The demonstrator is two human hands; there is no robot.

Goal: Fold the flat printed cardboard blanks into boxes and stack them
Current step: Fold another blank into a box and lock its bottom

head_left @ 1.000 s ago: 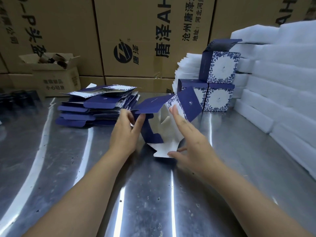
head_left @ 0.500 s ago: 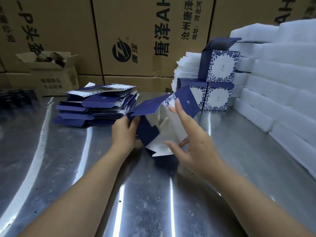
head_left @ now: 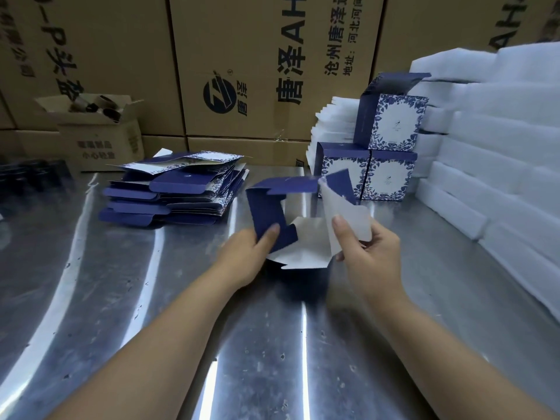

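Above the near part of the scuffed steel table, the left hand pinches a navy flap of the half-folded blank, thumb on top and fingers hidden behind. The right hand grips a white-backed, round-cornered flap between thumb and curled fingers. Farther left lies one slumped pile of flat blanks. Behind stand three finished cube boxes, two below and one above with its lid raised, beside white foam slabs. Brown corrugated cartons wall the back.
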